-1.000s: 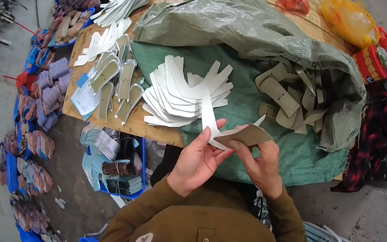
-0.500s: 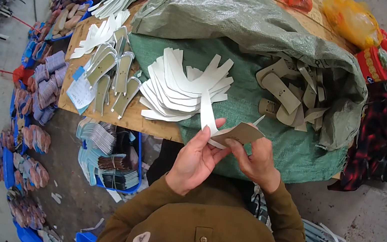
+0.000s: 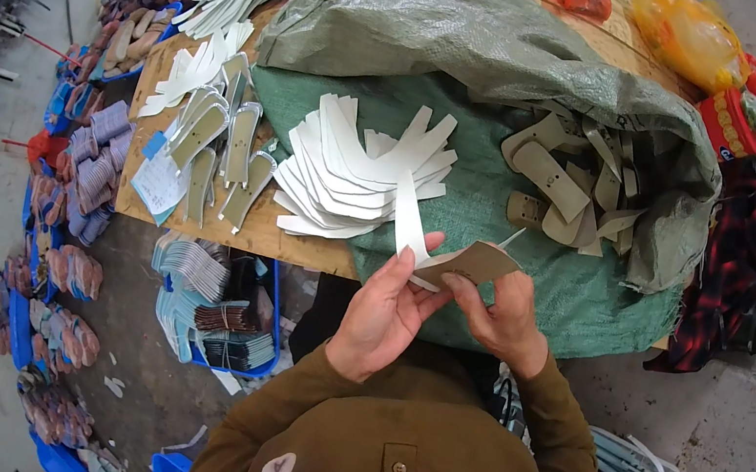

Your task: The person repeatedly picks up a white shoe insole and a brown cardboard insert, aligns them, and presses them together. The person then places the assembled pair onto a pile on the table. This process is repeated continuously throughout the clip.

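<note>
Since half a second ago little has shifted: both hands hold the same pieces at the near edge of the surface (image 3: 288, 244), only turned slightly. My left hand (image 3: 383, 311) has its fingers pressed together around the lower end of a white curved strip (image 3: 409, 224), thumb on one face, fingertips on the other. My right hand (image 3: 505, 318) pinches a tan cardboard-like piece (image 3: 473, 261) between thumb and forefinger, the other fingers curled beneath it. Strip and tan piece touch where the two hands meet, and the strip's upper end rises over the green woven sack (image 3: 528, 289) spread on the surface.

Just beyond the hands lies a fanned pile of white strips (image 3: 358, 174). To the right, inside the open mouth of the sack, sits a heap of tan cut pieces (image 3: 569, 182) (some with small punched holes). To the left of the white pile, grey insole-shaped parts (image 3: 213, 151) lie on bare wood. Down on the floor to my left, a blue crate (image 3: 258, 355) holds bundled pieces.
</note>
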Motion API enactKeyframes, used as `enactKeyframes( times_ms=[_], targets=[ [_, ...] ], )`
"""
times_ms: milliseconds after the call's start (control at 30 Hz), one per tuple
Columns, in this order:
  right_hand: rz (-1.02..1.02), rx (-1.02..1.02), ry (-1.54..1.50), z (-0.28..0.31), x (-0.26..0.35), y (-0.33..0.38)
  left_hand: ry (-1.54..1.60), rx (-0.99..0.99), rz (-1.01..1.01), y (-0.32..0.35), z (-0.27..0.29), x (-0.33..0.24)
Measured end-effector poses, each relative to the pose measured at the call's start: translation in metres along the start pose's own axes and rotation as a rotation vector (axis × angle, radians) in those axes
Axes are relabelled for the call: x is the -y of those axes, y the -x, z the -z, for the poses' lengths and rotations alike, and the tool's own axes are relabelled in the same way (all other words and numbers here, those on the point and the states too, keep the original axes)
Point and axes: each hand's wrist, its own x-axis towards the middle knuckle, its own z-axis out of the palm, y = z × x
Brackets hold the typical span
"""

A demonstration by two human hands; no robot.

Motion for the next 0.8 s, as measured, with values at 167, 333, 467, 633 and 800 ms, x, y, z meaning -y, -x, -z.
enactKeyframes(
  times_ms=[167, 333, 467, 633, 800],
  targets=[
    [0.014, -0.01, 0.005, -0.002, -0.005, 0.006, -0.025, 0.019, 0.01, 0.001, -0.002, -0.004],
    [0.17, -0.013, -0.019, -0.001, -0.004, 0.007, -0.517, 0.057, -0.173, -0.004, -0.007, -0.043],
    [0.279, -0.01, 0.076, 0.002, 0.005, 0.011, -1.245, -0.096, -0.436, 0.007, -0.02, -0.067],
    [0.252, 0.026, 0.16, 0.006, 0.013, 0.013, -1.628, -0.091, -0.755, 0.024, -0.042, -0.054],
    [0.23, -0.016, 0.183, 0.001, 0.015, 0.013, -1.605, 0.027, -1.016, 0.023, -0.035, -0.038]
  ],
)
